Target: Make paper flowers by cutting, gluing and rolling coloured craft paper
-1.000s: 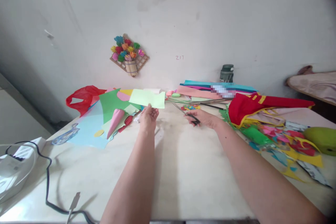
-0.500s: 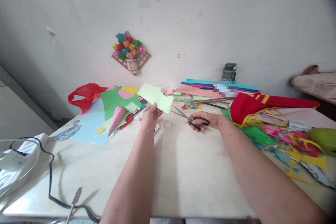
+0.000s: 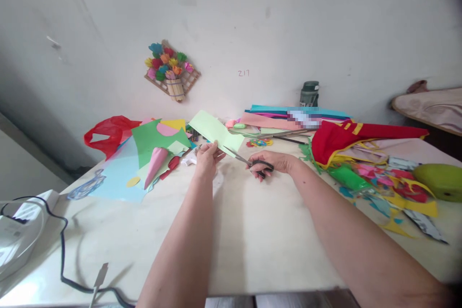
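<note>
My left hand pinches the lower edge of a pale green sheet of paper, holding it up above the table. A curved notch shows in the sheet's upper edge. In my right hand is a pair of scissors with black handles, my fingers through the loops. The blades lie across the sheet's lower right edge, close to my left fingertips. Whether both blades are around the paper I cannot tell. Beyond my left hand lie a pink paper cone and a green sheet.
A red plastic bag and a light blue sheet lie on the left. A power strip with cables sits at the left edge. Right are a red cloth, paper scraps and a green mango-like fruit. A bottle stands behind.
My right hand has brought the scissors left, from just beside the pale green paper onto its lower right edge. The blades have come closer together. The whole view has shifted slightly.
</note>
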A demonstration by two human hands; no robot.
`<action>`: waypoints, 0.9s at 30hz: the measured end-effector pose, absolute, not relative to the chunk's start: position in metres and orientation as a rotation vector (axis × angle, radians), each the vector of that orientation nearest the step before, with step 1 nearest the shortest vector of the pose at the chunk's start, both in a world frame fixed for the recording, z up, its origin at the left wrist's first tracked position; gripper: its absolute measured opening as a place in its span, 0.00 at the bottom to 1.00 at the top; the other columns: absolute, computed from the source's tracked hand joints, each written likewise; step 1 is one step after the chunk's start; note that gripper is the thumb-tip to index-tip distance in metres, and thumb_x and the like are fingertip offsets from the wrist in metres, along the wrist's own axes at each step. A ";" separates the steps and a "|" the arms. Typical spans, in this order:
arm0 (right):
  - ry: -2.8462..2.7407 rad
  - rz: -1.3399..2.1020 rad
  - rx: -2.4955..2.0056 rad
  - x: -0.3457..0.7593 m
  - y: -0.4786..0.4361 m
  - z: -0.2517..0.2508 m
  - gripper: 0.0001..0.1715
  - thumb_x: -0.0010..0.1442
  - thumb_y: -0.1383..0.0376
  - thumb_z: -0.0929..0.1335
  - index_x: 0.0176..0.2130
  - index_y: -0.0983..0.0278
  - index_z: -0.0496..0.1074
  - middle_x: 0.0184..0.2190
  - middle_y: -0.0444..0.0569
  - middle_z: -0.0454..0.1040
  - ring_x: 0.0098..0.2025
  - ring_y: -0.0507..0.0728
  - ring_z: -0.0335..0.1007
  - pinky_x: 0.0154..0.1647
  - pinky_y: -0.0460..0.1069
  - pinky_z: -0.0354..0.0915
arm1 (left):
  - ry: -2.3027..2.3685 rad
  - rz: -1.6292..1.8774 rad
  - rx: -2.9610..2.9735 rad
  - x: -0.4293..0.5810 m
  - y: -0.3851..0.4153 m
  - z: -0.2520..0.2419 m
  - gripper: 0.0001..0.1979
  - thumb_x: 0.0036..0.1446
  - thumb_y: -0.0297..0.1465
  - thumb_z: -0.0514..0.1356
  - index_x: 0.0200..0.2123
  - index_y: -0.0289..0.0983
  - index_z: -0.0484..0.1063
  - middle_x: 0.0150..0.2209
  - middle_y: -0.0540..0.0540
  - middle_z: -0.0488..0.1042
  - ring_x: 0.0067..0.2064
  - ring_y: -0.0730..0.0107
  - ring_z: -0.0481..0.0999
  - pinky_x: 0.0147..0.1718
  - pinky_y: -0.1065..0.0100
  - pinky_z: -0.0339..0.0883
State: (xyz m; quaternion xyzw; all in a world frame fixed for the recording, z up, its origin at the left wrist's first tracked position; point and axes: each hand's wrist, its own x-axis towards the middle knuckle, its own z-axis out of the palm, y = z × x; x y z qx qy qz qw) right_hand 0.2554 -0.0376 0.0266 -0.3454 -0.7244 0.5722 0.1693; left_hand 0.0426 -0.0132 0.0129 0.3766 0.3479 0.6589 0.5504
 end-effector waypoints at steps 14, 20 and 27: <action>-2.047 1.519 -0.979 0.248 -0.039 0.025 0.17 0.54 0.56 0.64 0.34 0.68 0.65 0.23 0.45 0.69 0.20 0.48 0.66 0.12 0.40 0.52 | 0.822 1.578 0.830 0.045 -0.013 0.014 0.14 0.37 0.31 0.66 0.23 0.34 0.62 0.20 0.50 0.70 0.22 0.72 0.72 0.24 0.70 0.68; -2.053 1.490 -0.953 0.251 -0.039 0.027 0.16 0.54 0.57 0.64 0.35 0.68 0.66 0.24 0.46 0.70 0.20 0.47 0.64 0.13 0.40 0.53 | 0.823 1.596 0.844 0.043 -0.012 0.013 0.12 0.39 0.31 0.65 0.24 0.33 0.63 0.20 0.50 0.69 0.22 0.74 0.71 0.24 0.69 0.68; -1.939 1.358 -1.146 0.254 -0.031 0.023 0.15 0.49 0.56 0.66 0.31 0.66 0.66 0.22 0.45 0.70 0.18 0.46 0.61 0.13 0.40 0.51 | 0.894 1.904 0.582 0.021 -0.001 0.029 0.09 0.45 0.29 0.61 0.24 0.35 0.60 0.19 0.51 0.68 0.22 0.75 0.72 0.27 0.71 0.67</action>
